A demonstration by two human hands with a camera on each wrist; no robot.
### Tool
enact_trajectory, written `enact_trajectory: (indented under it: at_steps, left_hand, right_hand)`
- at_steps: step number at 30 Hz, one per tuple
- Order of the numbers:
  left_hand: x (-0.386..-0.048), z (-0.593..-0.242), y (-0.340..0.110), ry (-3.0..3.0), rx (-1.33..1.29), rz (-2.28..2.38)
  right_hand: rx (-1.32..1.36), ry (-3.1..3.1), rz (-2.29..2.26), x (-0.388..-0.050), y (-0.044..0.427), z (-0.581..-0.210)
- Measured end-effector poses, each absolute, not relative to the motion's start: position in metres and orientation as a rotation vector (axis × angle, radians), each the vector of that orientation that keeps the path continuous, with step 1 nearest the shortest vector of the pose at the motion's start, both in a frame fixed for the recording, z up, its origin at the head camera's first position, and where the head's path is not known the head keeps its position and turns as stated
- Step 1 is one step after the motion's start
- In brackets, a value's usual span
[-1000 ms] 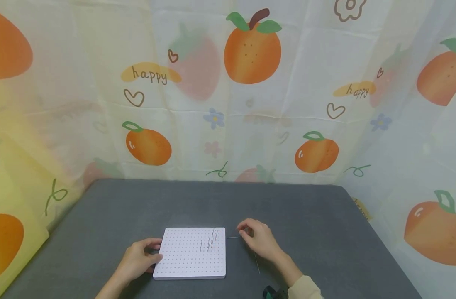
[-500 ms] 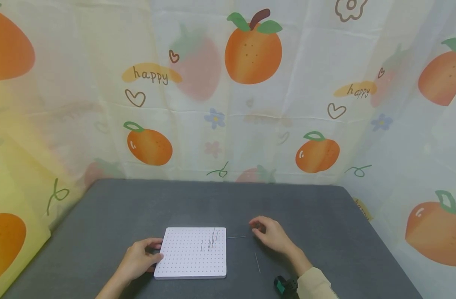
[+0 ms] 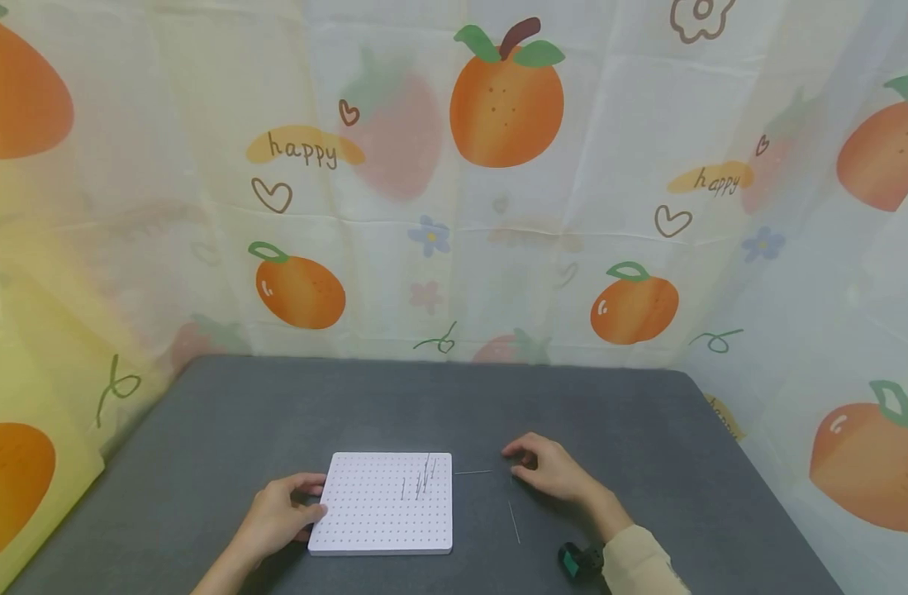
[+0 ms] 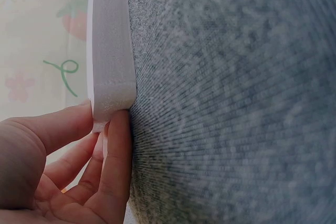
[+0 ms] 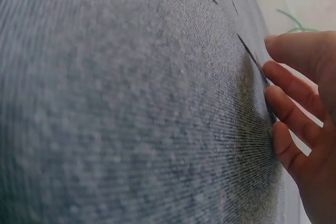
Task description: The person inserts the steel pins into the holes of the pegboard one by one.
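Observation:
A white pegboard (image 3: 379, 521) with rows of small holes lies on the table, several thin dark pins (image 3: 425, 479) upright in its right part. My left hand (image 3: 275, 516) pinches the board's left edge; in the left wrist view the thumb (image 4: 68, 124) is on top and fingers (image 4: 116, 156) are at its side and underside. Right of the board, my right hand (image 3: 553, 471) hovers low with loosely bent fingers. Close by its fingertips a thin pin (image 5: 251, 53) lies on the cloth, partly hidden. Two other loose pins, one by the board (image 3: 473, 472) and one nearer me (image 3: 514, 522), lie apart.
Dark grey cloth covers the table (image 3: 335, 405). A curtain (image 3: 498, 264) printed with fruit hangs behind and at both sides. A black and green device (image 3: 578, 562) is at the right wrist, next to a cream sleeve (image 3: 643, 562).
My right hand has moved right, away from the loose pin by the board, then slightly down. The left hand keeps its hold on the pegboard.

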State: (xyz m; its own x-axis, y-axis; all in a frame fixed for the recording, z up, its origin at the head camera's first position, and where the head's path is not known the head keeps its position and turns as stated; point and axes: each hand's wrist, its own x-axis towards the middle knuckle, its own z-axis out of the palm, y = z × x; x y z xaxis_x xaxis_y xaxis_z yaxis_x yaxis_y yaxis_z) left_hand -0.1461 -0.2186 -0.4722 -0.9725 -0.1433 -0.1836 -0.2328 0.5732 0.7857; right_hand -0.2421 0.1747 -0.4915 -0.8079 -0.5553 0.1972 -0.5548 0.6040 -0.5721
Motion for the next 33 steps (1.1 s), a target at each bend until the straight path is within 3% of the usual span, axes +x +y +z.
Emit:
enact_trajectory:
  at_steps: [18,33]
  left_hand:
    - [-0.1457,-0.4753,-0.2188,2.678,-0.339,1.395]
    - [-0.1446,-0.4727,-0.2192,2.674,-0.347,1.403]
  right_hand:
    - [-0.936,2.937,-0.788,-0.2454,0.1778,-0.4948]
    - [-0.871,2.98,-0.89,-0.2385,0.1768,-0.4981]
